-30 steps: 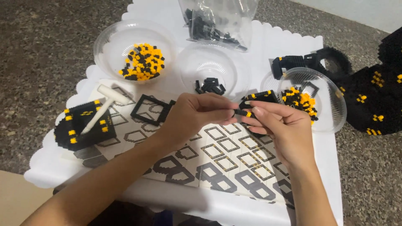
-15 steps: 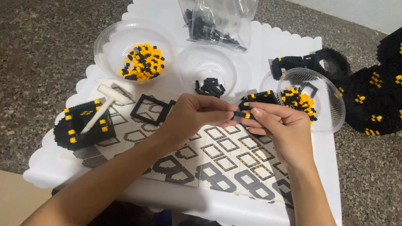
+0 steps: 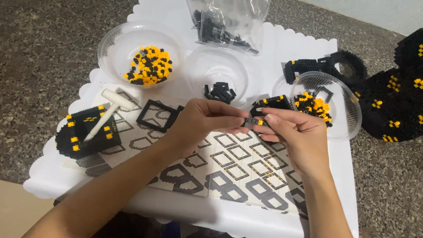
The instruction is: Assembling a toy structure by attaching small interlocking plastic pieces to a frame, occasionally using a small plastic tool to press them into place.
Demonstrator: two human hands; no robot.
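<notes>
Nearest the camera, a printed instruction sheet [image 3: 246,172] with grey and black square outlines lies on a white scalloped tray [image 3: 308,48]. Above it the left hand [image 3: 198,123] and the right hand [image 3: 295,132] meet, both pinching a small black strip of bricks [image 3: 252,120] with a yellow stud between thumb and fingertips. Compared with a second ago the hands sit in almost the same place; the fingers have only closed a little tighter around the strip, which suggests the piece is being pressed or adjusted rather than swapped.

To the left, a black-and-yellow block [image 3: 86,134] carries a white plastic hammer [image 3: 110,110], with an open black frame [image 3: 156,114] just beside it. Further out stand three clear plastic bowls: one with yellow and black bricks [image 3: 147,66], one with a few black bricks [image 3: 220,90], and one at the right, tilted, with yellow bricks [image 3: 315,108]. At the far edge lies a clear plastic bag [image 3: 229,22] of black pieces, unlabelled as far as shows. Large black built sections [image 3: 396,101] sit off the tray on the right.
</notes>
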